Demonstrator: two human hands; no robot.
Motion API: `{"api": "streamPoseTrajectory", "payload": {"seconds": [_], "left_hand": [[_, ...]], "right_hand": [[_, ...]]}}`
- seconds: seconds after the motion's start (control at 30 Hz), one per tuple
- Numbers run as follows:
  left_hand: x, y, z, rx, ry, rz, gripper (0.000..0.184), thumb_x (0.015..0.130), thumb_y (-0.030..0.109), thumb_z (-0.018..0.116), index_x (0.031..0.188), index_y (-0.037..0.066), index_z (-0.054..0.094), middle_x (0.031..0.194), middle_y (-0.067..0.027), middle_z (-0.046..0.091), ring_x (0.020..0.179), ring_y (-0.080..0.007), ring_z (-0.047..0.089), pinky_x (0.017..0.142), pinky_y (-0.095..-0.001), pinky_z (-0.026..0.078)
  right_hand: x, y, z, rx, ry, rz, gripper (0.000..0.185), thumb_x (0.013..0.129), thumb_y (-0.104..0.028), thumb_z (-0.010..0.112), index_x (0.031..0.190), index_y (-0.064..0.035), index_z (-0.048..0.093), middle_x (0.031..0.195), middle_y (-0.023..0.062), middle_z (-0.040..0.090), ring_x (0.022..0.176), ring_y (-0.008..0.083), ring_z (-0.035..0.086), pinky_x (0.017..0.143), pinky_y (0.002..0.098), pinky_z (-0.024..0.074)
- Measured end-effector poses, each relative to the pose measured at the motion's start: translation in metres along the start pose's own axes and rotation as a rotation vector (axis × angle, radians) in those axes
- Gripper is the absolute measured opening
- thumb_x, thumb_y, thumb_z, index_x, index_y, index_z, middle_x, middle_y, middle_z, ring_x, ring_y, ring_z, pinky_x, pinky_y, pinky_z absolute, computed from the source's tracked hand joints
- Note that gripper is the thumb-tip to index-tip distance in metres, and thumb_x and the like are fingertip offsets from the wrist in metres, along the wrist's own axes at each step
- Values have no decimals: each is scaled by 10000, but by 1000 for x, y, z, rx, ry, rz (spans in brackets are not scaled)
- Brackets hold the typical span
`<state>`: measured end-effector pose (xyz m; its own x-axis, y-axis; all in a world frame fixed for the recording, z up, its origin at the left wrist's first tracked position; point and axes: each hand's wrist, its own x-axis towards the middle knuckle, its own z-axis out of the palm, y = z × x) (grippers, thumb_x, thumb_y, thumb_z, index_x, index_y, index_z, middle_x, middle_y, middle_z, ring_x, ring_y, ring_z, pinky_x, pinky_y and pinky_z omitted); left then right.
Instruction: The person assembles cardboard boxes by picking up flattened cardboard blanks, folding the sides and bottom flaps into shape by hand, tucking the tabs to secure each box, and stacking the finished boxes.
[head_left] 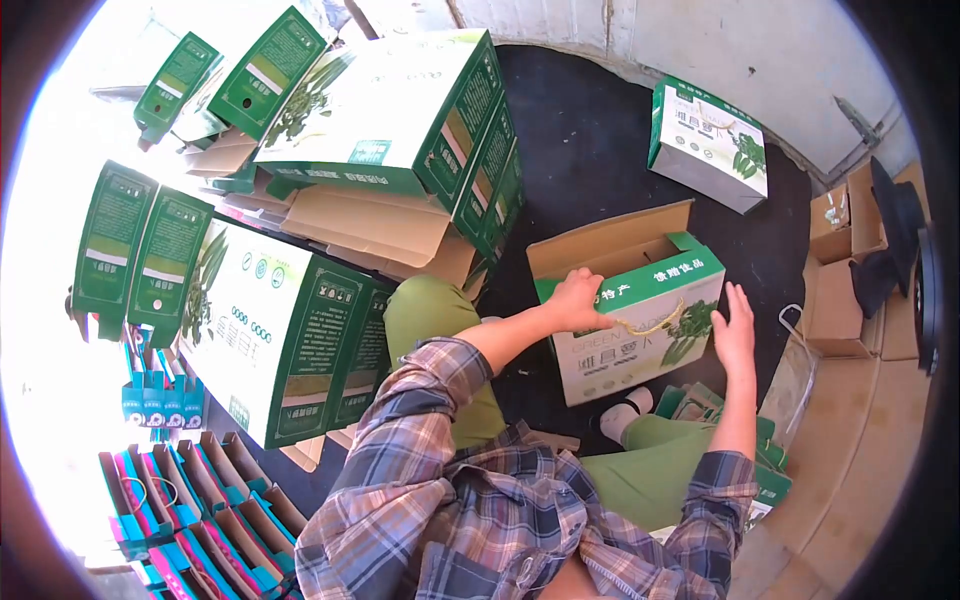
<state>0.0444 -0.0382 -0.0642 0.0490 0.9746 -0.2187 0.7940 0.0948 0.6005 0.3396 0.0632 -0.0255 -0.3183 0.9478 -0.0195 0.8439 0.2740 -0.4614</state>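
Observation:
A green and white carton (pixel 640 345) with a yellow cord handle stands in front of me, its brown flap raised at the back and its top partly open. My left hand (pixel 580 302) lies on the top front edge, thumb over the green strip and fingers bent over the top panel. At the carton's right side is my right hand (pixel 735 325), fingers stretched out, close to or touching the end face. Nothing is gripped in my right hand.
Large green and white cartons (pixel 390 110) are stacked at the upper left, with more below (pixel 260 330). A closed carton (pixel 710 145) lies at the back right. Small blue and pink boxes (pixel 200 510) fill the lower left. Brown cardboard (pixel 850 430) lines the right side.

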Motion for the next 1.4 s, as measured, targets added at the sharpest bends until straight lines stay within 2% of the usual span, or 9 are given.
{"api": "streamPoseTrajectory", "payload": {"seconds": [0.13,0.33,0.4,0.5,0.67,0.8,0.93,1.1,1.4], "left_hand": [[-12,8,1,-205,67,-54,790,630,399,766,1229,-35,487,1120,-215,482,1113,-355,458,955,-416,392],[-40,58,-37,-446,287,-19,853,645,408,766,1271,-68,435,1160,-217,465,1126,-345,460,982,-403,374],[-53,76,-56,-483,441,45,888,660,394,766,1296,-91,380,1167,-216,452,1142,-334,449,986,-400,370],[-78,107,-95,-607,566,107,889,668,358,774,1305,-101,356,1176,-199,433,1146,-306,443,994,-375,361],[-134,145,-157,-1199,666,246,792,729,262,770,1317,-71,357,1212,-147,483,1096,-215,496,957,-345,407],[-189,139,-194,-1215,895,242,590,802,273,697,1233,-41,444,1103,-118,572,977,-170,570,871,-304,465],[-253,109,-225,-1418,975,310,362,909,256,554,1158,-6,546,1079,-134,636,927,-223,645,838,-357,530],[-338,83,-255,-1323,1139,344,353,905,229,546,1147,-29,554,1084,-145,639,914,-236,655,821,-348,537],[-449,28,-254,-1152,1542,128,325,891,190,540,1152,-4,544,1080,-127,637,935,-229,641,842,-338,513]], "right_hand": [[8,27,-25,182,282,-50,463,843,-86,559,1297,-37,488,1330,172,484,1235,295,454,1049,347,326],[11,71,-62,696,689,91,368,935,-168,519,1285,-53,517,1263,87,558,1129,175,527,951,310,404],[6,73,-72,859,708,310,350,931,-170,528,1270,-80,530,1263,58,555,1126,153,521,925,313,410],[8,81,-70,967,651,357,340,927,-181,538,1258,-107,538,1251,24,553,1114,124,513,894,312,410],[17,70,-55,1115,454,304,350,910,-214,569,1250,-132,545,1232,-1,557,1077,96,516,822,280,406],[18,39,-53,1060,309,277,346,913,-204,560,1252,-138,545,1225,1,559,1068,100,524,821,287,413],[15,17,-54,1001,272,283,336,919,-201,547,1250,-146,549,1245,11,551,1081,108,522,825,298,417],[17,2,-50,967,208,299,341,918,-211,552,1253,-147,548,1275,16,539,1127,126,508,825,312,419],[15,-14,-43,900,97,251,363,927,-227,532,1278,-133,527,1300,31,524,1156,162,501,861,338,421]]}}
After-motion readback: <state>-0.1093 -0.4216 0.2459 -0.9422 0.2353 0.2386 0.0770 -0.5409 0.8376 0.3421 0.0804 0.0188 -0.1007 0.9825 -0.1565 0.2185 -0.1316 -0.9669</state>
